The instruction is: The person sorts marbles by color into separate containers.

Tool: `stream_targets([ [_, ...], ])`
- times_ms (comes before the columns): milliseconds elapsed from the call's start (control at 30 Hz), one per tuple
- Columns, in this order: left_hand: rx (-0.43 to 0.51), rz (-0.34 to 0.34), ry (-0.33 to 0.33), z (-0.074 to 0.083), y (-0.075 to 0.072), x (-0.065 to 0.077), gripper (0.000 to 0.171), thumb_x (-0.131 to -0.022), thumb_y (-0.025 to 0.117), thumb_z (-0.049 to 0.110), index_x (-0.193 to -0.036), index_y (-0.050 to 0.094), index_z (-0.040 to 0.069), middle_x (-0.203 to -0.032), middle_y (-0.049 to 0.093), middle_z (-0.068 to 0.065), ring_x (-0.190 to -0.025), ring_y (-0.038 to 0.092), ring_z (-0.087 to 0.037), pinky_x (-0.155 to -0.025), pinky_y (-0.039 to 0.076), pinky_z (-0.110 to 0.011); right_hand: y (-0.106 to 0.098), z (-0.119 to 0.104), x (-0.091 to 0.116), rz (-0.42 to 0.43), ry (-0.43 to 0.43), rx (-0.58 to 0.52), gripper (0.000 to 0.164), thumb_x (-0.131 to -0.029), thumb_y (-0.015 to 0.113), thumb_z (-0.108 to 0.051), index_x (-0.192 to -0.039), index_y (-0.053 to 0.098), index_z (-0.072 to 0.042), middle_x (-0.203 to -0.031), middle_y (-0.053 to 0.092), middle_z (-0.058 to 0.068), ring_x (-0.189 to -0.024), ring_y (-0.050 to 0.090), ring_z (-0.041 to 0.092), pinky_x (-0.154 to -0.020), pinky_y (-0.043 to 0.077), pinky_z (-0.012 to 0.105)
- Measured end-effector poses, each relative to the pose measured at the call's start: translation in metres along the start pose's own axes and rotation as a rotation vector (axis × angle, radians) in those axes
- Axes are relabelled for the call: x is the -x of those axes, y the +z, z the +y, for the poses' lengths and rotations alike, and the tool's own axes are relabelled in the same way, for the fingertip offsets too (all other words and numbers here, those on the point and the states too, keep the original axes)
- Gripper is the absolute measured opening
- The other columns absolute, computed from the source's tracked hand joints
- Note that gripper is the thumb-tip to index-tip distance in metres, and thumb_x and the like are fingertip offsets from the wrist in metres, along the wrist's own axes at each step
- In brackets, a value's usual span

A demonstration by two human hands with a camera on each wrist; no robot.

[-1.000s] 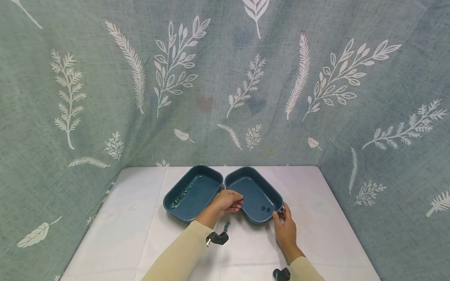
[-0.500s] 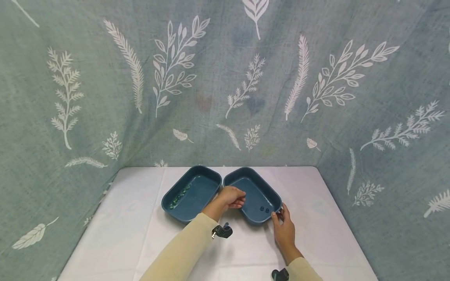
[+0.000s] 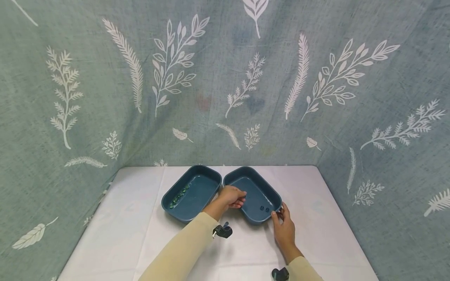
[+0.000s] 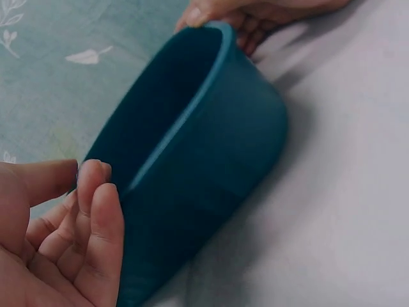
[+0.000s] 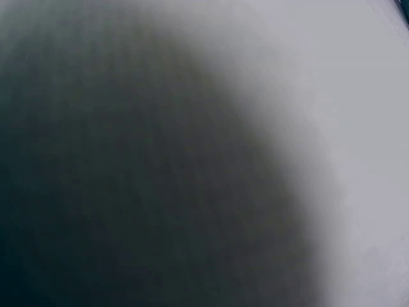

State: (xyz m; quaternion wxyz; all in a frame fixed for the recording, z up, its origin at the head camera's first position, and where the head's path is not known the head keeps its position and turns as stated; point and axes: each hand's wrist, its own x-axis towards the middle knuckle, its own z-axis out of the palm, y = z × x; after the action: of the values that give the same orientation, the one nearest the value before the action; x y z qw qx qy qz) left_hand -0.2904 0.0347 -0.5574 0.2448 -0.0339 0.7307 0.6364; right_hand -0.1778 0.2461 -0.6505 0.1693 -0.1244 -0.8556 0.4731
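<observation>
My left hand (image 3: pixel 233 197) is over the near left rim of the right-hand dark blue tray (image 3: pixel 246 193). In the left wrist view its thumb and index fingertips pinch a tiny dark blue piece (image 4: pixel 78 175), almost wholly hidden; the other fingers curl beside the tray wall. My right hand (image 3: pixel 284 230) grips the tray's near right corner, thumb on the rim and fingers outside. Two small dark blue pieces (image 3: pixel 265 208) lie inside this tray near that corner. A dark blur fills much of the right wrist view, and that hand cannot be made out there.
Left of it stands a second dark blue tray (image 3: pixel 202 195) with a row of several small green pieces (image 3: pixel 179 196) along its left side. On the white tablecloth (image 3: pixel 140 226), blue pieces (image 3: pixel 226 224) are partly hidden behind the left wrist camera. Patterned cloth hangs behind.
The left hand has shifted slightly right and up along the tray's rim, its wrist camera now covering most of the blue pieces. My right hand keeps its grip on the corner.
</observation>
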Motion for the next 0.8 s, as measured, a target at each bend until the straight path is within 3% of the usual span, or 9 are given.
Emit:
stream_targets([
  [167,-0.036,0.01,-0.001,0.002,0.001,-0.001,0.014,-0.091,0.066,0.008,-0.094,0.067,-0.006,-0.067,0.065,-0.005,-0.048,0.058,-0.008,-0.046,0.052,-0.022,0.0,0.0,0.0,0.007,-0.009,-0.011,0.064,-0.098,0.055,-0.043,-0.152,0.031,-0.016,-0.138,0.054,0.016,-0.121,0.055,0.03,-0.105,0.036,0.052],
  [467,0.008,-0.013,-0.007,-0.001,-0.002,-0.001,0.024,-0.092,0.064,0.008,-0.107,0.064,-0.01,-0.071,0.067,-0.006,-0.051,0.06,-0.008,-0.049,0.053,-0.022,0.0,0.001,0.0,0.008,-0.016,-0.013,0.065,-0.098,0.054,-0.045,-0.152,0.031,-0.016,-0.138,0.054,0.016,-0.122,0.055,0.032,-0.105,0.037,0.052],
  [800,0.063,-0.032,0.029,-0.01,-0.011,0.01,0.021,-0.091,0.066,0.011,-0.103,0.064,-0.006,-0.072,0.067,-0.007,-0.053,0.062,-0.009,-0.05,0.054,-0.023,-0.001,0.0,-0.001,0.005,-0.009,-0.019,0.065,-0.098,0.055,-0.042,-0.152,0.031,-0.015,-0.137,0.054,0.017,-0.121,0.055,0.033,-0.105,0.037,0.053],
])
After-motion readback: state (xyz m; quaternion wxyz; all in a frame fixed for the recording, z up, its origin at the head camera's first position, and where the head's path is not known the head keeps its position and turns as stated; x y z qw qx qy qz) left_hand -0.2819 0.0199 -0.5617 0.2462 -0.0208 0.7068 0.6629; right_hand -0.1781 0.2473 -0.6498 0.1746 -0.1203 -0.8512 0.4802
